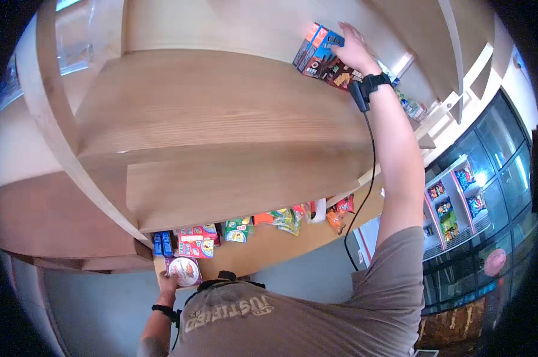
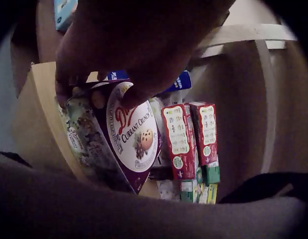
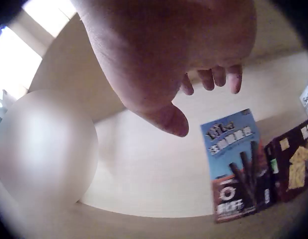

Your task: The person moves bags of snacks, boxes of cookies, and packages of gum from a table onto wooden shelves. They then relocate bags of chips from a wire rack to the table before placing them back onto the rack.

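Note:
With thumb on the front and fingers along the side, my left hand [image 1: 169, 282] grips a purple "Currant Crunch" cookie box [image 2: 136, 129] with a round white label. That box stands at the left end of the lower shelf. My right hand [image 1: 354, 52] reaches up to the upper shelf, its fingers extended and holding nothing. Below its fingertips in the right wrist view stands a blue and brown box of chocolate sticks [image 3: 236, 164]. A dark brown biscuit box [image 3: 295, 162] is right beside the stick box.
Red boxes [image 1: 196, 241], small blue packs [image 1: 162, 244] and green packets [image 1: 237, 230] line the lower shelf [image 1: 233, 262]. The wooden upper shelf [image 1: 221, 107] spans the middle, with a curved upright [image 1: 49, 119] at left. A snack rack [image 1: 453, 205] stands at right; a cable [image 1: 373, 172] hangs from the right wrist.

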Demonstrator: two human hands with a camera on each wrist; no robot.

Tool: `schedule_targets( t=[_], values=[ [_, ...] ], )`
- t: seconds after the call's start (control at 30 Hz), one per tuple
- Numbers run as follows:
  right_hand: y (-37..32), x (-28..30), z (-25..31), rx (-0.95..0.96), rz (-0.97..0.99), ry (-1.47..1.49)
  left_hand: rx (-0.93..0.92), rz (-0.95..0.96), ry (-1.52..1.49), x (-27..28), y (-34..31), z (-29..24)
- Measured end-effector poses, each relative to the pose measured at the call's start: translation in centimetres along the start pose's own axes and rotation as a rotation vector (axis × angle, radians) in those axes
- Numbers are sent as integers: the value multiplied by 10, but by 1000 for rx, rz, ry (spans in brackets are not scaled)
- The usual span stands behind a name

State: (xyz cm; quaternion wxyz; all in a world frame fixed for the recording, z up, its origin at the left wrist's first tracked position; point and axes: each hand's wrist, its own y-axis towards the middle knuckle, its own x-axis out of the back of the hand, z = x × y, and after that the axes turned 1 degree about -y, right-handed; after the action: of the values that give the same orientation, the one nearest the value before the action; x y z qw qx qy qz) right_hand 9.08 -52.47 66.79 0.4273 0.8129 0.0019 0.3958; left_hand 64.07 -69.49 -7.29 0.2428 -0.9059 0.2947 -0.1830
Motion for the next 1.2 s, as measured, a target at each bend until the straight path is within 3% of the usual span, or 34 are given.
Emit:
schedule_targets(
  t=[0.03, 0.1, 0.17, 0.23, 0.33, 0.37, 0.4, 0.43, 0.5, 0.53, 0.63, 0.77, 0.83, 0.9, 0.93, 0.97, 1.0, 1.03, 1.13, 1.2],
  values=[
    [5, 2, 3, 2, -15, 7, -8, -26, 35, 2, 5, 5],
    [13, 10, 19, -208, 305, 211, -25, -12, -11, 5, -9, -4],
    [12, 4, 20, -104, 260, 307, 50, -22, -168, 10, -32, -29],
    [11, 17, 32, -106, 228, -160, 49, -33, -247, 8, -20, -17],
    [14, 12, 7, 105, 253, 6, -89, 21, -353, 12, -15, 4],
    [7, 30, 21, 52, 346, 119, -122, 66, -313, 16, -11, 10],
    [1, 23, 12, 193, 228, 70, -82, 83, -128, 21, -18, -3],
    [-6, 29, 15, 119, 352, 243, -82, 62, -154, 20, -46, -44],
    [-22, 30, 9, 143, 274, 275, -82, 87, -39, 23, -8, 10],
    [-32, 37, 10, 135, 261, 289, -43, 90, -82, 25, -12, 12],
    [-87, 93, 46, -43, 15, 362, 19, 96, -68, 22, -20, -13],
    [-214, 140, 61, -180, -131, 1037, 50, 158, -100, 22, -22, -18],
    [-260, 141, 104, -152, -292, 1074, 63, 139, -94, 20, -40, -46],
    [-334, 120, 82, -45, 253, 1106, 71, 123, -99, 18, -41, -47],
    [-390, 100, 59, -378, 437, 928, 74, 122, -101, 18, -39, -47],
    [-394, 92, 138, -429, 521, 929, 71, 120, -102, 18, -39, -48],
    [-400, 77, 155, -521, 749, 1276, 84, 103, -120, 17, -47, -60],
    [-439, 31, 159, -407, 799, 1213, 87, 106, -110, 16, -47, -60],
    [-498, -36, 214, -1047, 1011, 1392, 115, 113, -103, 14, -44, -56],
    [-528, -67, 234, -1155, 988, 1561, 99, 114, -60, 14, -36, -45]
  ],
)
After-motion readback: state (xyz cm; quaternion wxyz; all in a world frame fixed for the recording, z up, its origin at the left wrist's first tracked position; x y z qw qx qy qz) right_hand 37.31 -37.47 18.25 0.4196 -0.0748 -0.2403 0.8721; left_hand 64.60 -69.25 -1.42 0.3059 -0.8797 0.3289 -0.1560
